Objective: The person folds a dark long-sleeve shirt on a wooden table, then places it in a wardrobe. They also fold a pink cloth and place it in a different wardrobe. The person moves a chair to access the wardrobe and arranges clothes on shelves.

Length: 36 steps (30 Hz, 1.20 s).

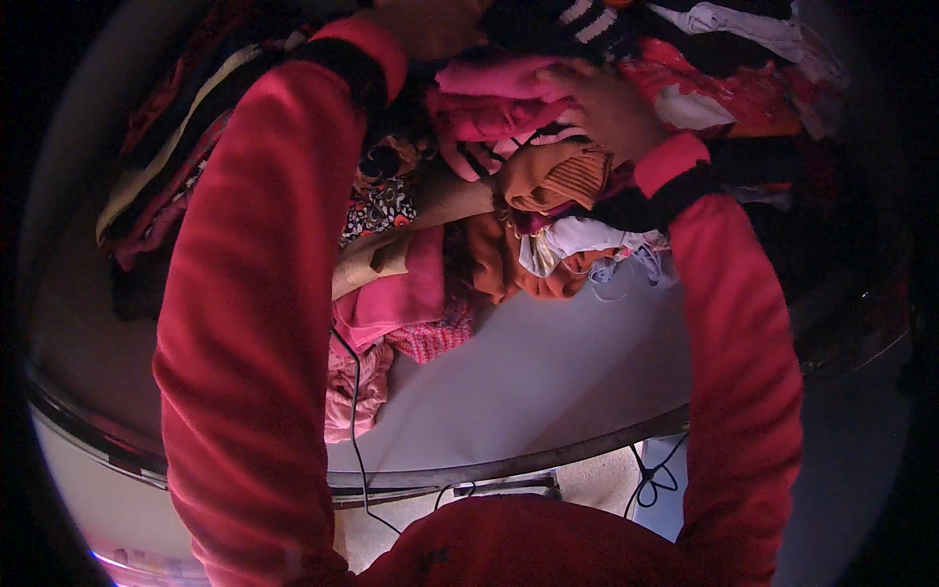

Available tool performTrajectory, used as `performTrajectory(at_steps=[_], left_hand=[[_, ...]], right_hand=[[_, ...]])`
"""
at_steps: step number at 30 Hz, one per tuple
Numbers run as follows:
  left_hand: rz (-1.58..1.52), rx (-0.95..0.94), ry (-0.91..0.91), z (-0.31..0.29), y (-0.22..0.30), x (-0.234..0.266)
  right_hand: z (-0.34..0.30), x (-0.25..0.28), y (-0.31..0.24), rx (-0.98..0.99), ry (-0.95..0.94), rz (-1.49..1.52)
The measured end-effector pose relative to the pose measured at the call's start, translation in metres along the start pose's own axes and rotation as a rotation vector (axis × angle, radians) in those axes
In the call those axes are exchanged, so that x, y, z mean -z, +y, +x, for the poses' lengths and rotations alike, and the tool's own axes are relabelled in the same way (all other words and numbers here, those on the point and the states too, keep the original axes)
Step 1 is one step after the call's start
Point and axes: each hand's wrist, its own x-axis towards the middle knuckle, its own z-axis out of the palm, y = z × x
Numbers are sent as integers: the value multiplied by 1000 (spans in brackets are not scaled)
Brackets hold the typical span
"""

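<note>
My right hand (616, 112) lies against a bright pink garment (494, 88) on top of the clothes heap, its fingers closing over the edge of the fabric. Just below that hand are a rust-brown ribbed knit (558, 176) and a white patterned cloth (577, 240). At the top edge of the head view, my left hand (430, 27) reaches in among dark clothes. It is in shadow and partly cut off, so its fingers are not clear. A black-and-white striped dark knit (587, 22) lies between and beyond the two hands.
The heap rests on a grey table (528, 382) with a curved front edge. Folded clothes (161, 186) are stacked at left; red and white clothes (704, 98) lie at right. A pink fleece (401, 289) sits nearer me. A thin black cable (357, 430) hangs over the edge.
</note>
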Motion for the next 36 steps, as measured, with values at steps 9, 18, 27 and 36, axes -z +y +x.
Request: performTrajectory(at_steps=[9,18,27,36], left_hand=[[28,-22,34,-8,16,-10],[35,35,70,-7,8,-13],[253,-161,151,-8,-14,-21],[80,-79,-74,14,-21,-10]], right_hand=[[27,9,22,-156,-138,290],[27,23,27,-80,-159,309],[-36,37,-3,234,33,-360],[-32,30,-43,60,-35,-211]])
